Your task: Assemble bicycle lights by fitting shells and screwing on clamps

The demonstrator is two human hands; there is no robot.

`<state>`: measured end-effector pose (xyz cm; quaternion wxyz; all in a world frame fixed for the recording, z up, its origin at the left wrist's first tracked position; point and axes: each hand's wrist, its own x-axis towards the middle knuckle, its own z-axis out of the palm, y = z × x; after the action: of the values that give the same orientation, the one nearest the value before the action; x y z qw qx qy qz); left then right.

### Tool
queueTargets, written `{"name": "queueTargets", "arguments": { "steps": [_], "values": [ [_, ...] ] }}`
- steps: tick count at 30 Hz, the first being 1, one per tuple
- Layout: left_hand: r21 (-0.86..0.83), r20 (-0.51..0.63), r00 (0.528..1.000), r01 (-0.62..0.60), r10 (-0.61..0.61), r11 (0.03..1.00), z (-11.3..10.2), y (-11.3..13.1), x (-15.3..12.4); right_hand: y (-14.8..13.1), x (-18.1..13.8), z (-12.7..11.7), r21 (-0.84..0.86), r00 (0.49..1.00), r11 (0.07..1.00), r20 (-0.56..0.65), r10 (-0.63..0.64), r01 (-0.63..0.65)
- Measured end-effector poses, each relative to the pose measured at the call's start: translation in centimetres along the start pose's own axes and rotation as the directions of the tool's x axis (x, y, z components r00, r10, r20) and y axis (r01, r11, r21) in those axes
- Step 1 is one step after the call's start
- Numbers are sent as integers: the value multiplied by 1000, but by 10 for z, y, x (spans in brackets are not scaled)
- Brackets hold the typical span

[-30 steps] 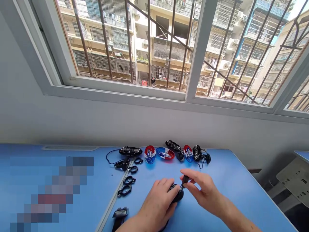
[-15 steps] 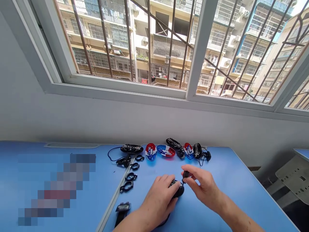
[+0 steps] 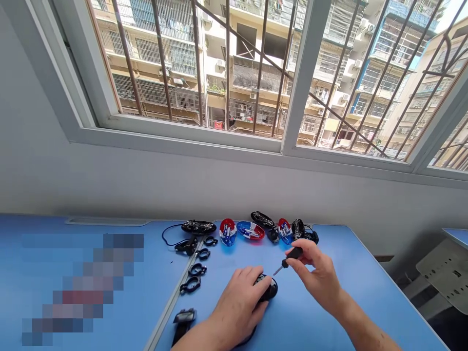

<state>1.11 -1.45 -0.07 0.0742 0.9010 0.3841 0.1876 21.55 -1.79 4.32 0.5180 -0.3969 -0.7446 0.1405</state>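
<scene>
Under my left hand [image 3: 243, 297] is a black rounded casing [image 3: 271, 288], gripped on the blue tabletop, with a dark cord trailing below the palm. Most of the casing is hidden by the fingers. My right hand [image 3: 316, 273] pinches a small black-handled screwdriver [image 3: 293, 254] between thumb and fingers. Its thin metal shaft slants down to the left, the tip just off the casing's upper right edge.
Several black ring clamps [image 3: 197, 269] line the seam between tables. Behind them lie black oval units [image 3: 198, 227] with cords and red-and-blue oval shells [image 3: 250, 230]. A black strapped device [image 3: 184, 321] is at front left. The wall and barred window rise behind.
My right hand has drawn the screwdriver back to the right, away from the casing, and tilted it from near upright to a slant. My left hand stays on the casing.
</scene>
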Motion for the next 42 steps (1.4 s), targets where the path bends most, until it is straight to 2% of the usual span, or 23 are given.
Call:
{"name": "queueTargets", "arguments": {
  "steps": [3, 6, 9, 13, 17, 19, 22, 25, 28, 31, 37, 42],
  "values": [
    [-9, 4, 1000, 13, -13, 1000, -6, 3, 0, -1, 8, -13, 15, 982, 981, -10, 191, -191],
    [-1, -5, 1000, 30, -30, 1000, -9, 6, -2, 0, 16, -24, 80, 928, 925, 2, 373, -372],
    [34, -19, 998, 64, -64, 997, -10, 8, -3, 7, 17, -30, 155, 866, 852, 49, 498, -499],
    [84, -33, 995, 97, -94, 992, -7, 9, -5, 25, -3, -35, 210, 806, 782, 58, 589, -587],
    [95, -41, 994, 100, -97, 990, -1, 7, -5, 46, -38, -40, 251, 744, 729, -50, 666, -636],
    [70, -51, 994, 103, -99, 992, -1, 6, -4, 55, -54, -42, 203, 741, 741, -93, 665, -640],
    [6, -54, 993, 104, -104, 995, -5, 5, -2, 64, -73, -47, -88, 810, 807, -133, 571, -584],
    [-41, -74, 990, 114, -117, 993, -12, 6, 0, 67, -85, -50, -401, 908, 820, -81, 412, -408],
    [-92, -95, 986, 132, -140, 987, -18, 8, 0, 67, -91, -50, -564, 968, 798, -3, 252, -210],
    [-146, -76, 984, 150, -162, 978, -22, 9, 0, 66, -92, -49, -630, 990, 773, 54, 129, -67],
    [-216, -76, 979, 171, -191, 961, -22, 2, 1, 60, -88, -47, -667, 995, 745, 90, 47, 25],
    [-247, -101, 974, 172, -202, 953, -18, -2, 3, 38, -63, -24, -588, 975, 782, 193, -111, 206]
  ]
}}
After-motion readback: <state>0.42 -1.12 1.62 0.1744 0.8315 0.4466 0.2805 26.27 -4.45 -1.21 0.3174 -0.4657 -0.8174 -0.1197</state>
